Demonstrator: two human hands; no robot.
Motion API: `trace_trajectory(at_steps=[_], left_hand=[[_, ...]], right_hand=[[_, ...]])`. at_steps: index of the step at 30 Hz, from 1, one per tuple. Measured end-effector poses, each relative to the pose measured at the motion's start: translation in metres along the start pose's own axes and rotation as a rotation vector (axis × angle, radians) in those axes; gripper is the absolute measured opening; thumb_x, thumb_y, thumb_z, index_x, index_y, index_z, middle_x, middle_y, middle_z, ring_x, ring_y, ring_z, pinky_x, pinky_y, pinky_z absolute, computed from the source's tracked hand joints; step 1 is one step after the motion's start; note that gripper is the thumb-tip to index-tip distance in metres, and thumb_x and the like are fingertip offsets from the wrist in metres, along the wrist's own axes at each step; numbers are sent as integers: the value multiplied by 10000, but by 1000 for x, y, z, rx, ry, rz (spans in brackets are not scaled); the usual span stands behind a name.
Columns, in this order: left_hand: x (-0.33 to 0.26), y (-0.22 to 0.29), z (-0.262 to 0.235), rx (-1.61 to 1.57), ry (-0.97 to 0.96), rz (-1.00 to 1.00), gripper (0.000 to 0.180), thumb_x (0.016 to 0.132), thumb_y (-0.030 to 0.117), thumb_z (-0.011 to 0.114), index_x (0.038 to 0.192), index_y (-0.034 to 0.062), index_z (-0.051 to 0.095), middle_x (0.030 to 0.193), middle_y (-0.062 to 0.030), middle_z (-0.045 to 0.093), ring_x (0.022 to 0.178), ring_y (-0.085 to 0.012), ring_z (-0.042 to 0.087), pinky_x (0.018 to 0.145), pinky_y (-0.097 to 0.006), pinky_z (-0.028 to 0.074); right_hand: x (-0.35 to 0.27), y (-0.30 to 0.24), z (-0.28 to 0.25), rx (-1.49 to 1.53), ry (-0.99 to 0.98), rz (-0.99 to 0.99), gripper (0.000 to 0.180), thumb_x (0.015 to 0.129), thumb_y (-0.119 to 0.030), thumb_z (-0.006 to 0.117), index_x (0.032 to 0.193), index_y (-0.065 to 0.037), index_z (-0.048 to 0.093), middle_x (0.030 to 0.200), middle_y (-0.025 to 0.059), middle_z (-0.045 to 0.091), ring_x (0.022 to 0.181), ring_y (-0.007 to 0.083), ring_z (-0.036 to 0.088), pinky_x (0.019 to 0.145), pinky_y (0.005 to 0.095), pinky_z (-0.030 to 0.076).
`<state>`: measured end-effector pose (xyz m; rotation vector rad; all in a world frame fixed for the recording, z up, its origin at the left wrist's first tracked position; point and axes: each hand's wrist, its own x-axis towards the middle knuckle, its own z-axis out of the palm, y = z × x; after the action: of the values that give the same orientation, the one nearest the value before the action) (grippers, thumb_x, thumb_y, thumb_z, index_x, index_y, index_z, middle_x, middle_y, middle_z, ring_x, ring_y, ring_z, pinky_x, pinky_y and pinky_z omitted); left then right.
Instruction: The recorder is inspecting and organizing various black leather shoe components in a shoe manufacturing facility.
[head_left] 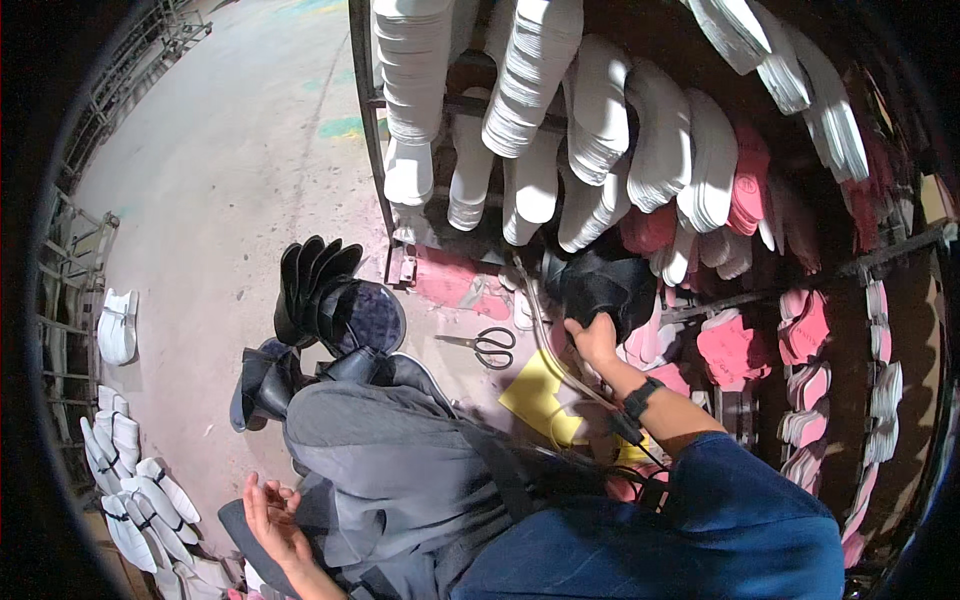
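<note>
Right hand (594,338) is up at the rack (365,120), fingers clamped on a stack of black insoles (600,283) at the foot of it, just under the hanging white insole bundles (520,90) w/ pink ones (748,180) beside. Left hand (268,520) sits low by the knee, palm up, fingers loosely curled & holding nothing. On the floor (240,170): scissors (488,346) just left of the right hand, a yellow sheet (540,398) under the wrist, more black insoles (315,290) fanned out further left.
</note>
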<state>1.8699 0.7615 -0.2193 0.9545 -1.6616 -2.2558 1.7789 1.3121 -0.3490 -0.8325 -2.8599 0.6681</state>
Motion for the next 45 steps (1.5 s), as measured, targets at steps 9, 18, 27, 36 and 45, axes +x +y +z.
trace_trajectory(at_steps=[9, 18, 27, 36, 45], left_hand=[[9, -3, 0, -25, 93, -75, 315, 922, 192, 570, 1193, 45, 505, 857, -75, 586, 692, -154, 606, 588, -294, 577], [35, 28, 47, -39, -147, 61, 318, 912, 196, 581, 1161, 20, 492, 820, -83, 576, 670, -167, 589, 566, -299, 530], [61, 23, 42, -122, -111, -23, 338, 851, 130, 653, 1161, 48, 546, 830, -75, 594, 654, -166, 574, 529, -277, 479], [74, -1, 7, 206, -121, 128, 332, 839, 67, 594, 1156, -9, 530, 732, -68, 574, 518, -148, 531, 427, -256, 450], [88, -25, -8, 501, -77, 378, 288, 800, 61, 624, 1080, -7, 622, 701, -72, 599, 546, -129, 532, 497, -278, 458]], right_hand=[[19, -19, 4, -7, -7, 39, 478, 688, -340, 759, 851, 86, 616, 854, 303, 621, 851, 435, 612, 770, 447, 485], [-42, -76, -95, 316, -379, -19, 497, 657, -231, 777, 1016, 77, 622, 963, 203, 672, 913, 342, 640, 822, 374, 485], [-76, -179, -238, 502, -959, -596, 407, 718, -275, 754, 882, 77, 629, 810, 129, 675, 744, 179, 614, 671, 347, 477], [-141, -298, -423, 342, -484, -1384, 437, 755, -257, 698, 1059, 33, 580, 930, 232, 609, 872, 352, 606, 778, 380, 491], [-89, -364, -648, 159, 491, -1075, 526, 576, -161, 800, 1036, 25, 628, 951, 116, 673, 857, 209, 646, 782, 322, 507]])
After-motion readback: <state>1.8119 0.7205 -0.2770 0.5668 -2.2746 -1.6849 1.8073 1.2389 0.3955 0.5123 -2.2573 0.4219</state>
